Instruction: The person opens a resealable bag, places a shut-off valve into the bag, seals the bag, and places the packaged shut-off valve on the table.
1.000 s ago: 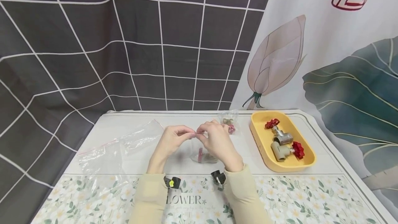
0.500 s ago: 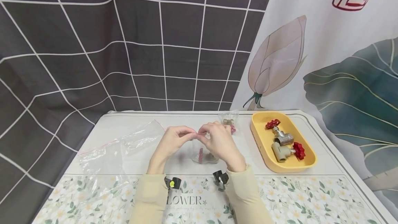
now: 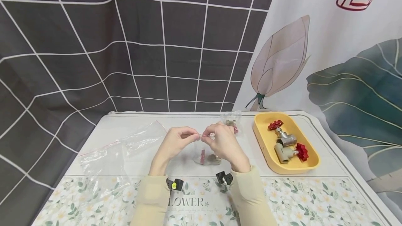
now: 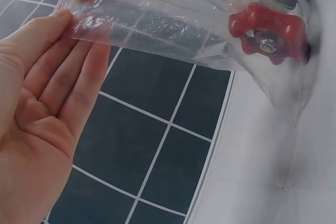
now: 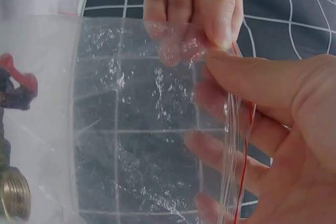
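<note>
While two flat bags (image 3: pixel 103 165) lie at left, the left hand (image 3: pixel 172 144) pinches one corner of a clear bag (image 5: pixel 152 98), which hangs lengthwise below the grip with a valve (image 4: pixel 268 30) at its bottom. The right hand (image 3: pixel 223 145), just as close, pinches the mouth (image 5: pixel 244 166) alongside. Beyond it I see a small bag (image 3: pixel 231 117) holding another valve (image 3: pixel 230 122) and, at right, a tray (image 3: pixel 263 145) with two valves (image 3: pixel 285 139).

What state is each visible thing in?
Clear red-edged plastic zip bag: held up, seal unclear
Red-wheeled brass valve: inside that bag
Left fingers: pinching that bag
Right fingers: pinching that bag
Rear clear plastic bag: loaded, partly hidden
Two leftmost clear plastic bags: lying, seemingly empty
Yellow plastic tray: uncovered, loaded
Silver metal valve: lying in tray
Beige plastic valve: lying in tray
</note>
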The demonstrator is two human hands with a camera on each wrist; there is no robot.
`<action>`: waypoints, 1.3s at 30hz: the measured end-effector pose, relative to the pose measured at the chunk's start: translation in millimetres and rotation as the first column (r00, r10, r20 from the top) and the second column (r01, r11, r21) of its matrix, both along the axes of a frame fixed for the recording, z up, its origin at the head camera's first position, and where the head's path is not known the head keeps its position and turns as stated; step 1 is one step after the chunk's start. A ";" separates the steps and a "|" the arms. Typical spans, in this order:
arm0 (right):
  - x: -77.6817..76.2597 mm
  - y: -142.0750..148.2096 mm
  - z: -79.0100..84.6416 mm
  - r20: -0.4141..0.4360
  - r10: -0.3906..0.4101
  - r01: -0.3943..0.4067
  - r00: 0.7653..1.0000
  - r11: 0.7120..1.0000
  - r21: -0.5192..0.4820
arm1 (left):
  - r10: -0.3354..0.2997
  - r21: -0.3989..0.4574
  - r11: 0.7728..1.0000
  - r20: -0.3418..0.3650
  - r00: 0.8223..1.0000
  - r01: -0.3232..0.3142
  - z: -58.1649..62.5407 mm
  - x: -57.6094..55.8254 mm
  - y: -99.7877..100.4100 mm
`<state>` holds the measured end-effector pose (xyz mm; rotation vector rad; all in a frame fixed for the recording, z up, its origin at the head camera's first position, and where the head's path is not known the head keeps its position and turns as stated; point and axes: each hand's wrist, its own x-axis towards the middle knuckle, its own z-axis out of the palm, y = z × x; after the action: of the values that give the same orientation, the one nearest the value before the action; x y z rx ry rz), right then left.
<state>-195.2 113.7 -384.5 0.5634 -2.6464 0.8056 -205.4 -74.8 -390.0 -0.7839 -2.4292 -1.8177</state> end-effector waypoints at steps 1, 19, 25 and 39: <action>-0.2 0.1 -0.1 -0.001 0.005 -0.005 1.000 1.000 -0.007 | 0.002 -0.002 1.000 -0.003 1.000 -0.002 0.2 0.2 0.2; -0.3 7.9 3.6 0.049 0.062 -0.060 0.997 0.997 -0.038 | -0.036 0.006 0.999 -0.018 0.999 0.036 0.7 -0.2 3.0; -1.1 9.5 1.4 0.038 0.089 -0.086 0.995 0.994 -0.063 | -0.036 0.007 0.999 -0.015 0.999 0.036 0.0 0.0 4.4; -6.5 19.7 -2.6 -0.003 0.158 -0.158 0.988 0.987 -0.038 | -0.035 0.012 0.999 0.016 0.999 0.035 -0.7 -0.2 3.1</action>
<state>-201.7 133.4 -387.1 0.7702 -2.6049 0.8989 -205.6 -71.7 -390.7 -0.8192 -2.4279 -1.8550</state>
